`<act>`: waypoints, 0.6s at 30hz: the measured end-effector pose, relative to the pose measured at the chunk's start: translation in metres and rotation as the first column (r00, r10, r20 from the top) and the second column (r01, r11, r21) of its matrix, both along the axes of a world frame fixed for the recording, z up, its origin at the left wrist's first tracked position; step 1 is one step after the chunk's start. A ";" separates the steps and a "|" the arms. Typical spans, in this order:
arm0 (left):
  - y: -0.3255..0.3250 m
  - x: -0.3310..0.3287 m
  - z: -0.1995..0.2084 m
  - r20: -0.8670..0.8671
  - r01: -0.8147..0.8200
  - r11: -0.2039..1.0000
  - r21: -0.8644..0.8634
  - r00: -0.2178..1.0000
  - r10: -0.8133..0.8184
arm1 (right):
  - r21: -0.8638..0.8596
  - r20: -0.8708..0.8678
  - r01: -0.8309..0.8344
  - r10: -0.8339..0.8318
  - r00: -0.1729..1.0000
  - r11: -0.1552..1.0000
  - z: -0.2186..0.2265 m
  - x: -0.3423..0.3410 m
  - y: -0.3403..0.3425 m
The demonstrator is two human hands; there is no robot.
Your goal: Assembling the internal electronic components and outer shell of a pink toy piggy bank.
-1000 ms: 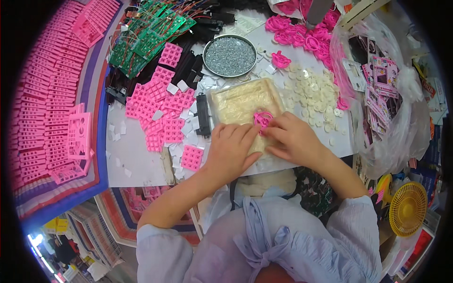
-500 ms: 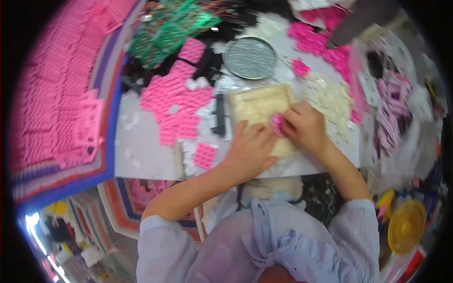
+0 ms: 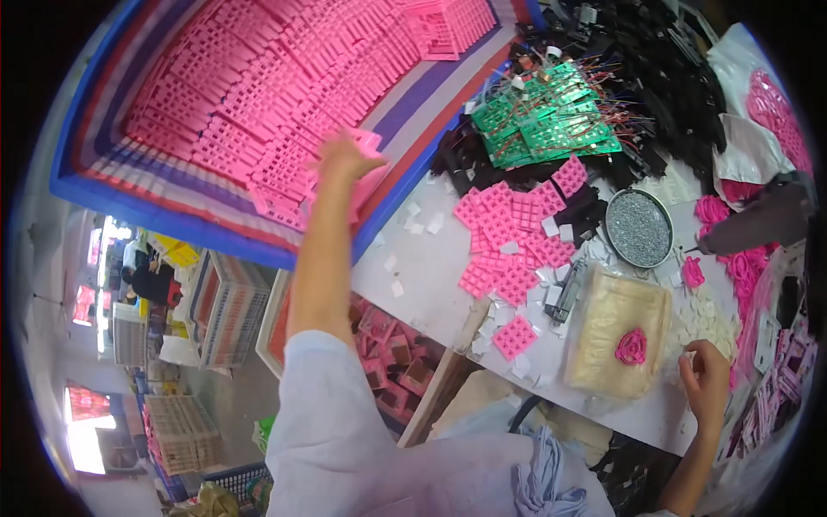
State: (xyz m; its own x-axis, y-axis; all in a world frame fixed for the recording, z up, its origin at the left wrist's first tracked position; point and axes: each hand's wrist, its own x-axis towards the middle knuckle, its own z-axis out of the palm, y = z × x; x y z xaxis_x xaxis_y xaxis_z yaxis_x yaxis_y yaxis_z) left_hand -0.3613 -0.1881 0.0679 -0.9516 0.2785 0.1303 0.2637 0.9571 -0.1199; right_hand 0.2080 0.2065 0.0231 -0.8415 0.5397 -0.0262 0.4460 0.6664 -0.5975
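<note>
My left hand [image 3: 345, 159] is stretched out over the striped crate [image 3: 413, 99], its fingers spread and slightly blurred. It is at a pink plastic frame [image 3: 370, 185] by the crate's near corner; I cannot tell whether it touches it. At the cream pad's right side is my right hand [image 3: 706, 379], its fingers curled in, beside small cream pieces [image 3: 702, 319]. Whatever its fingertips may hold is too small to name. A coiled bundle of bright pink cord [image 3: 631, 346] lies on the wrapped cream pad [image 3: 603, 319].
Pink gridded squares [image 3: 504, 228] are piled mid-table. Behind them lie green circuit boards [image 3: 551, 121] with wires and many black parts [image 3: 637, 52]. A round tin of small grey metal bits [image 3: 638, 227] stands above the pad. A dark tool [image 3: 758, 220] hangs at the right.
My left hand has left the pad and swung far left to the crate. The right hand let go of the pink cord and moved to the pad's right. The view has turned left.
</note>
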 end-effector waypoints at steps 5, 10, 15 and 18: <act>-0.051 -0.063 -0.021 0.310 -0.004 0.989 -0.147 0.949 0.050 | 0.131 -0.045 -0.022 0.028 0.999 0.991 -0.014 0.034 0.024; -0.175 -0.098 -0.039 0.010 0.108 0.992 -0.061 0.994 -0.108 | 0.119 0.073 -0.165 0.157 0.985 0.979 0.010 -0.003 0.028; -0.181 -0.100 -0.020 -0.212 0.388 0.777 0.496 0.922 -0.325 | 0.194 -0.019 0.256 -0.257 0.966 0.947 0.048 0.048 0.076; -0.094 0.018 0.013 0.077 0.106 0.450 0.887 0.926 -0.370 | 0.486 -0.107 0.498 -0.517 0.849 0.718 0.051 0.104 0.153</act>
State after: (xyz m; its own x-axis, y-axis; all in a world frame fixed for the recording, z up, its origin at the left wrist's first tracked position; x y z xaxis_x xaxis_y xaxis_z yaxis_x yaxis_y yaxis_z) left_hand -0.3431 -0.2818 0.0807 -0.8988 0.3715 0.2327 0.3888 0.4302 0.8147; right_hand 0.3124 0.3600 0.0740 -0.4410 0.8347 0.3298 0.8153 0.5262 -0.2416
